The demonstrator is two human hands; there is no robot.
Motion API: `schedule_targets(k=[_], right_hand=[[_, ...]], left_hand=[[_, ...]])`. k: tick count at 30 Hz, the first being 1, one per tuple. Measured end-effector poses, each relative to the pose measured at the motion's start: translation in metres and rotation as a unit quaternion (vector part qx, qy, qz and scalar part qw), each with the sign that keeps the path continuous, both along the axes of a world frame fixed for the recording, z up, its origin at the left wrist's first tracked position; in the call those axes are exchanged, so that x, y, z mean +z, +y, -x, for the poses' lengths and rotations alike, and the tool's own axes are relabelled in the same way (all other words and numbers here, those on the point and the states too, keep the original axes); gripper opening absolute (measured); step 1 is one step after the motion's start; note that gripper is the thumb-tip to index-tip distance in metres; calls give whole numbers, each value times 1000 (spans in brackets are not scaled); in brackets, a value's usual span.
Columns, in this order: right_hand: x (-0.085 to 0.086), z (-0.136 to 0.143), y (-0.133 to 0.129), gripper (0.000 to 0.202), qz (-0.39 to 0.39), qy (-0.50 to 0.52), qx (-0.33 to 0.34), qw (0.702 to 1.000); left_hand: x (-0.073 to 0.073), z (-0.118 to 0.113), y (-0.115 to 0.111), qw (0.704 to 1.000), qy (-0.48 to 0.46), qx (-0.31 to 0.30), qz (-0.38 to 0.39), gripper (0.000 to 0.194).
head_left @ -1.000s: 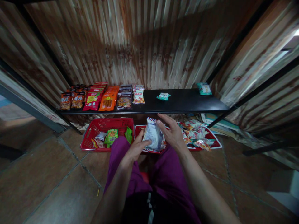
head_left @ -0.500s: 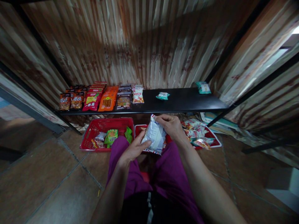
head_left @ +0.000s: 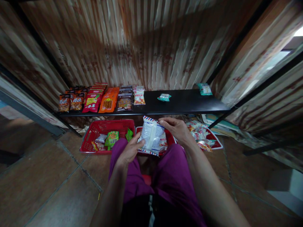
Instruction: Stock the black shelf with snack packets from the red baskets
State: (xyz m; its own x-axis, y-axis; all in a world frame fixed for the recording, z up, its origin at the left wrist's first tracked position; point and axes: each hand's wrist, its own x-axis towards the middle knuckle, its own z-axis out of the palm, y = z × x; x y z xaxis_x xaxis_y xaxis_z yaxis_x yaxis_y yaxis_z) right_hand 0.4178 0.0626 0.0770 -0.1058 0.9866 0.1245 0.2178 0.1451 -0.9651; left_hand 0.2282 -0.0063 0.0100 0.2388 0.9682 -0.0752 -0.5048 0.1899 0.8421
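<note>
A white snack bag (head_left: 151, 135) with red-and-blue striped ends is held up over my knees, its printed back facing me. My left hand (head_left: 130, 149) grips its left edge, thumb across the front. At the upper right corner, my right hand (head_left: 175, 128) pinches the bag between thumb and fingers. Behind it is a red basket (head_left: 170, 138), partly hidden, with another snack bag (head_left: 163, 142) inside. On the black shelf (head_left: 184, 105) ahead stands a similar white-and-red snack bag (head_left: 139, 96), with others behind it.
Along the shelf's left are brown packets (head_left: 64, 103), red packets (head_left: 94, 99), orange packets (head_left: 109, 100) and dark packets (head_left: 125, 102). Two teal packets (head_left: 164, 97) lie farther right. A red basket (head_left: 88, 138) holds green packets (head_left: 112, 138); a white-rimmed basket (head_left: 219, 142) holds several snack bags (head_left: 200, 132).
The snack bag has turned and spread flatter toward me, its top swinging left. Both hands still hold it. More of the middle basket shows on its right.
</note>
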Motion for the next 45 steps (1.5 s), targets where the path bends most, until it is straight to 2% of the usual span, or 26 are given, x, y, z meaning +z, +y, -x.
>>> schedule_targets(k=[6,10,14,17,20,22,25,28,32,38,45], right_hand=[[-3,-1,2,35,23,-3,3,1000],[-6,2,5,36,18,4,-14,1000],[-3,7,1,37,-5,8,-36,999],[-4,9,-7,41,18,80,-46,996],[-17,13,-19,49,111,165,-46,979],[-29,17,-29,44,163,187,-33,968],[-44,24,-44,36,209,221,6,952],[-50,32,-54,38,227,272,24,935],[-49,44,-56,39,217,268,21,938],[-51,54,-56,38,196,257,-20,946],[-52,48,-59,26,127,142,-13,982]], left_hand=[[0,4,-1,1000,-8,-8,-2,60],[-3,5,-2,1000,-18,-21,-2,59],[-1,2,-2,999,-39,-6,24,51],[3,-3,0,995,-75,37,55,49],[6,-8,5,983,-116,115,83,42],[6,-12,8,975,-133,153,88,38],[4,-17,12,968,-154,182,76,37],[3,-23,12,961,-171,209,63,36],[7,-31,10,957,-170,227,58,33],[10,-35,9,964,-143,201,98,39],[7,-31,15,953,-154,246,91,49]])
